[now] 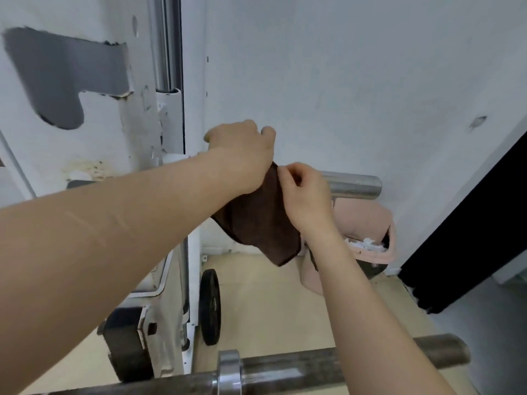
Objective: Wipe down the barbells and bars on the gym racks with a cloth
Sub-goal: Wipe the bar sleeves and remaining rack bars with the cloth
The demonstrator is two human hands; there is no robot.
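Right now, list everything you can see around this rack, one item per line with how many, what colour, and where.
cloth: one, dark brown, hanging over the upper bar, held by both hands
upper barbell sleeve: one, shiny silver, sticking out right of the cloth, middle of view
lower barbell: one, dull dark steel with a chrome collar, across the bottom of view
rack upright: one, white with chipped paint, left of centre
weight plate: one, black, standing on edge on the floor beside the rack
bin: one, pink, with white scraps inside, under the upper sleeve by the wall
wall: white, behind everything
floor: tan
left hand: one, on top of the cloth over the bar
right hand: one, pinching the cloth's edge
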